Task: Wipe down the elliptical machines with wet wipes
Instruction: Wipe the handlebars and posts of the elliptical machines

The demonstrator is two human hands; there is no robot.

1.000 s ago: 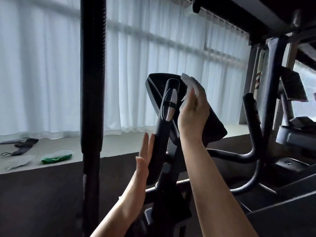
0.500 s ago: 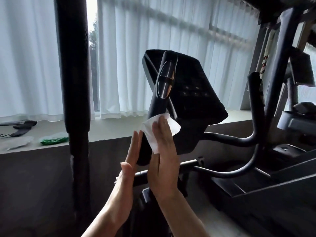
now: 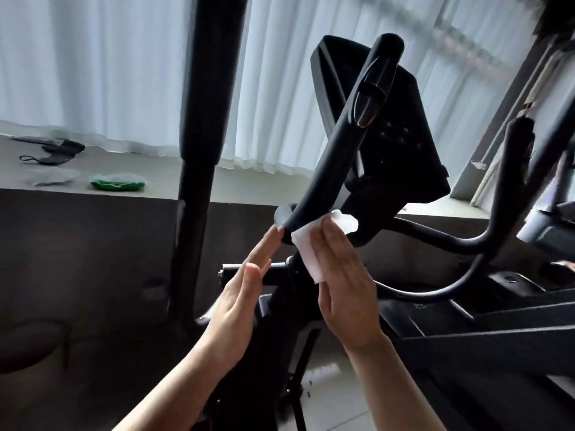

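Wipe (image 3: 314, 244) is thin, soft and damp, so you press it flat under your right hand's (image 3: 345, 290) straight fingers against the handlebar's (image 3: 336, 150) lower end; your left hand (image 3: 239, 306) rests flat, fingertips touching the bar, holding nothing. Bar is stiff and likely slick. Sill (image 3: 249, 181) under curtains (image 3: 93, 63) carries a green packet (image 3: 118, 184).
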